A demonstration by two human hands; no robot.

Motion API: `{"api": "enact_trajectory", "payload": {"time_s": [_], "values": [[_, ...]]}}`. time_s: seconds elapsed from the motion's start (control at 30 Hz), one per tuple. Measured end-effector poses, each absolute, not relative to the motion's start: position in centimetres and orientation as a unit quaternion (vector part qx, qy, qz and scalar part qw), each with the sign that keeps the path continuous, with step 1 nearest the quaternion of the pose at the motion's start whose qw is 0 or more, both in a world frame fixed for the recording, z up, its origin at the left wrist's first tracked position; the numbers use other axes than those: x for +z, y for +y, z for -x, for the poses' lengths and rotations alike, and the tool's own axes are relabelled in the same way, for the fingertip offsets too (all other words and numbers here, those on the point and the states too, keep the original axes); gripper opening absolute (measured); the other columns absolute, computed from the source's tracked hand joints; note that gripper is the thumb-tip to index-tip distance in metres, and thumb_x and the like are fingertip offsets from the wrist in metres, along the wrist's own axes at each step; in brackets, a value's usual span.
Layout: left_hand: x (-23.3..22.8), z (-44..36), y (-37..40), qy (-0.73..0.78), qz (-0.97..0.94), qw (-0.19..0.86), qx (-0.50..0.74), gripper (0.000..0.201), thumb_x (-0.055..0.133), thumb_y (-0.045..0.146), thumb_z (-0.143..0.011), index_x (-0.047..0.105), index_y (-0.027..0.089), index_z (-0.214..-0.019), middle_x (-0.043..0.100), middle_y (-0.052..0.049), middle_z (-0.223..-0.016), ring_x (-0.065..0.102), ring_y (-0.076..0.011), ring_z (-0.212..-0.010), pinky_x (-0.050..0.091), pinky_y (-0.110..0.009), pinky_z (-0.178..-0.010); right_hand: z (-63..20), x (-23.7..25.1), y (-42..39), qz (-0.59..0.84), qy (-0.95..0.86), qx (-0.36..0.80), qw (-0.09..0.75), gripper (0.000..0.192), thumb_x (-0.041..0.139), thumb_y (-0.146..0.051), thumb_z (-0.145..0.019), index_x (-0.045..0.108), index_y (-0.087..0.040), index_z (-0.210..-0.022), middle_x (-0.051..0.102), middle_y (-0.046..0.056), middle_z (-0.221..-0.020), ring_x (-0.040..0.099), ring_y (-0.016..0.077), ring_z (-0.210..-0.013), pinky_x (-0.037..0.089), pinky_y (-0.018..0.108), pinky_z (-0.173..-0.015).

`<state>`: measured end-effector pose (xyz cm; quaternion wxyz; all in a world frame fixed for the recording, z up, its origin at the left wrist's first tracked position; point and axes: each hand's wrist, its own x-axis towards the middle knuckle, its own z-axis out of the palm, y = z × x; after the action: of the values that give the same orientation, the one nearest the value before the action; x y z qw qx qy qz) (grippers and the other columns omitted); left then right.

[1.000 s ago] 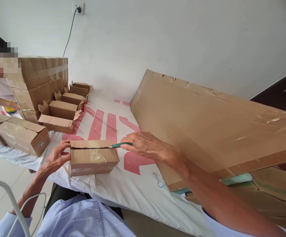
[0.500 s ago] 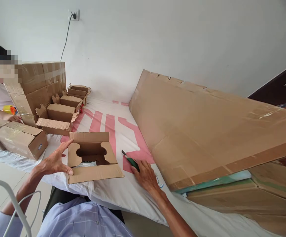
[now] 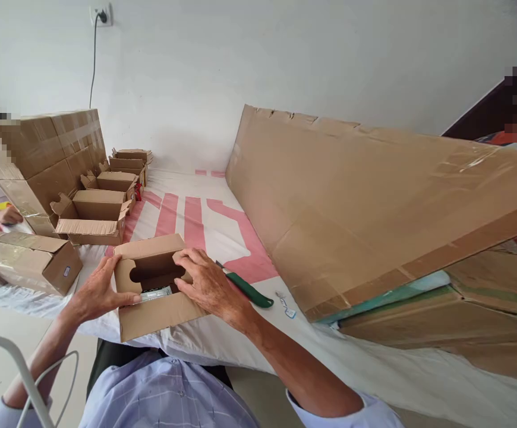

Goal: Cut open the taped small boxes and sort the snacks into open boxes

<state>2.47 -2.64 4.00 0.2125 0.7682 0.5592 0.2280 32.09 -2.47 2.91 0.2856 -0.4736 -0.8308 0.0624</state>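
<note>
An opened cardboard box point(image 3: 160, 318) stands at the table edge before me, its long flaps folded outward. Through its notched inner flaps I see a pale printed item point(image 3: 155, 293) inside, mostly hidden. My left hand point(image 3: 98, 291) grips the box's left side, thumb over the front edge and fingers at the back corner. On the right inner flap my right hand point(image 3: 211, 282) is closed, its fingertips curled over the flap's edge into the opening. A green-handled knife point(image 3: 252, 291) lies on the cloth just right of that hand, its blade partly hidden.
Several open boxes point(image 3: 91, 229) line up at the back left, beside stacked taped cartons point(image 3: 44, 154). A closed carton point(image 3: 27, 258) lies nearer. A large cardboard sheet point(image 3: 365, 220) slants along the right. Another person's hand point(image 3: 9, 215) is at far left.
My right hand has let go of the knife, leaving it on the cloth, and moved left onto the box's right flap. The box is slightly turned; my left hand stays on it.
</note>
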Motion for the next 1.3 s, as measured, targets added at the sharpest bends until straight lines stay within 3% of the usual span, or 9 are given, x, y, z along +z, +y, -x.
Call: {"api": "enact_trajectory", "payload": {"time_s": [0.17, 0.33, 0.43, 0.53, 0.63, 0.77, 0.97, 1.17, 1.3], "values": [[4.6, -6.9, -3.1, 0.654, -0.721, 0.123, 0.192, 0.086, 0.083, 0.048, -0.073, 0.052, 0.019, -0.147, 0.053, -0.023, -0.15, 0.064, -0.0513, -0.129, 0.053, -0.063, -0.105, -32.7, 3.5, -2.0, 0.504, -0.817, 0.051, 0.276, 0.037, 0.055, -0.011, -0.089, 0.069, -0.023, -0.121, 0.07, 0.011, -0.124, 0.065, 0.0286, -0.115, 0.06, 0.04, -0.088], [3.2, -4.4, -3.3, 0.556, -0.715, 0.247, 0.345, 0.077, 0.068, 0.047, -0.089, 0.047, 0.027, -0.16, 0.056, -0.012, -0.161, 0.055, -0.0434, -0.144, 0.049, -0.055, -0.118, -35.7, 2.4, -2.1, 0.539, -0.752, 0.011, 0.38, 0.053, 0.042, -0.008, -0.095, 0.061, -0.024, -0.142, 0.069, 0.012, -0.133, 0.069, 0.027, -0.114, 0.061, 0.04, -0.09], [2.3, -2.0, -3.8, 0.525, -0.671, 0.31, 0.423, 0.07, 0.051, 0.044, -0.099, 0.039, 0.031, -0.167, 0.045, -0.006, -0.171, 0.052, -0.0408, -0.148, 0.05, -0.055, -0.118, -37.9, 1.2, -1.8, 0.572, -0.737, -0.035, 0.357, 0.042, 0.046, -0.014, -0.097, 0.069, -0.02, -0.131, 0.065, 0.017, -0.141, 0.065, 0.0331, -0.124, 0.059, 0.048, -0.097], [2.0, -1.1, -4.6, 0.547, -0.689, 0.207, 0.428, 0.067, 0.053, 0.04, -0.1, 0.042, 0.032, -0.166, 0.03, -0.006, -0.179, 0.038, -0.0393, -0.158, 0.04, -0.059, -0.126, -38.9, 0.2, -1.4, 0.545, -0.769, -0.038, 0.331, 0.033, 0.047, -0.017, -0.099, 0.074, -0.02, -0.118, 0.066, 0.018, -0.142, 0.06, 0.0367, -0.132, 0.054, 0.056, -0.107], [1.9, -1.6, -5.3, 0.545, -0.745, 0.142, 0.357, 0.055, 0.056, 0.047, -0.103, 0.057, 0.031, -0.156, 0.042, -0.008, -0.173, 0.03, -0.039, -0.163, 0.024, -0.063, -0.133, -38.8, -0.3, -1.5, 0.51, -0.794, 0.017, 0.33, 0.035, 0.042, -0.018, -0.103, 0.073, -0.023, -0.116, 0.073, 0.015, -0.126, 0.068, 0.0318, -0.118, 0.058, 0.052, -0.102], [1.2, -2.7, -6.3, 0.518, -0.768, 0.197, 0.32, 0.077, 0.065, 0.064, -0.097, 0.045, 0.031, -0.165, 0.04, -0.014, -0.172, 0.041, -0.0408, -0.157, 0.035, -0.06, -0.129, -38.5, -0.9, -2.4, 0.478, -0.791, 0.079, 0.373, 0.034, 0.039, -0.019, -0.105, 0.069, -0.023, -0.118, 0.074, 0.013, -0.117, 0.072, 0.027, -0.107, 0.061, 0.045, -0.094], [-0.5, -3.2, -7.8, 0.462, -0.791, 0.182, 0.357, 0.122, 0.082, 0.074, -0.078, 0.016, 0.038, -0.174, 0.026, -0.016, -0.174, 0.033, -0.0453, -0.16, 0.037, -0.063, -0.127, -39.2, -1.0, -4.1, 0.475, -0.782, 0.081, 0.396, 0.026, 0.047, -0.016, -0.101, 0.067, -0.024, -0.114, 0.073, 0.011, -0.113, 0.072, 0.0254, -0.104, 0.06, 0.04, -0.09], [-0.5, -3.5, -7.7, 0.471, -0.792, 0.17, 0.35, 0.124, 0.088, 0.066, -0.077, 0.015, 0.038, -0.173, 0.03, -0.016, -0.172, 0.039, -0.0462, -0.157, 0.042, -0.064, -0.124, -37.0, 2.4, -3.9, 0.507, -0.813, -0.024, 0.285, 0.029, 0.044, -0.012, -0.102, 0.071, -0.021, -0.097, 0.073, 0.013, -0.104, 0.069, 0.0269, -0.096, 0.056, 0.04, -0.084], [-0.4, -3.7, -7.8, 0.474, -0.785, 0.173, 0.36, 0.122, 0.087, 0.067, -0.077, 0.019, 0.037, -0.173, 0.031, -0.016, -0.173, 0.039, -0.0459, -0.157, 0.043, -0.063, -0.124, -33.5, 4.7, -3.2, 0.431, -0.89, 0.057, 0.141, 0.023, 0.054, -0.015, -0.102, 0.073, -0.02, -0.092, 0.074, 0.01, -0.103, 0.071, 0.0249, -0.096, 0.056, 0.037, -0.087]]}}
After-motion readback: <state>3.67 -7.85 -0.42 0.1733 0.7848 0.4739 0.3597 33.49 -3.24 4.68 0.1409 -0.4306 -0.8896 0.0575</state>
